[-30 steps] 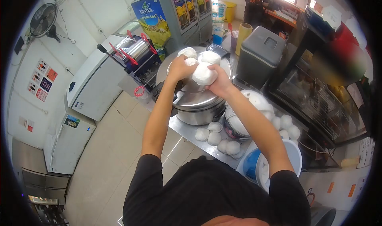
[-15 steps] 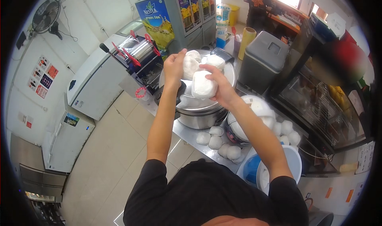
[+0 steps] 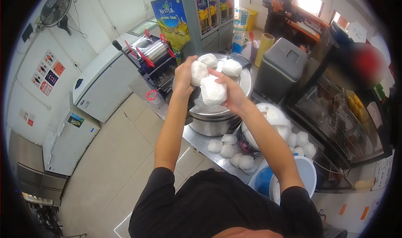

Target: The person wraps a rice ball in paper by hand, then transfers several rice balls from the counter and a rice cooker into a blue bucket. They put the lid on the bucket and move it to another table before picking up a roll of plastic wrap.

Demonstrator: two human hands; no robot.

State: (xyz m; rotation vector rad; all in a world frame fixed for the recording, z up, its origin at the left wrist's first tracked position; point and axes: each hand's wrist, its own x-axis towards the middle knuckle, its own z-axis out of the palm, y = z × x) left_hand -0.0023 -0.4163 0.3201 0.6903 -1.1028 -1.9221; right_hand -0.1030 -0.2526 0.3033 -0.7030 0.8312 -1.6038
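Note:
My left hand (image 3: 184, 75) is closed on a white wrapped bundle (image 3: 198, 73), round and slightly creased. Beside it, my right hand (image 3: 233, 93) grips another white bundle (image 3: 213, 91), larger in view and nearer to me. The two bundles touch or nearly touch, with my right thumb between them. Both hands are over the shiny lid (image 3: 245, 85) of a large metal pot (image 3: 211, 127). Two more bundles, a left one (image 3: 207, 60) and a right one (image 3: 232, 68), rest on that lid, just past my hands.
Several wrapped bundles (image 3: 228, 150) sit on the metal table (image 3: 197, 140), with others (image 3: 302, 139) by a rice cooker (image 3: 272, 116). A pail (image 3: 307, 171) stands near my right elbow. A sealing machine (image 3: 155, 58) is at left; a grey bin (image 3: 282, 62) and a person (image 3: 277, 9) are beyond.
My left hand and its bundle have come slightly down, closer to the bundle in my right hand. The bundles behind show more fully. The whole view has shifted a little.

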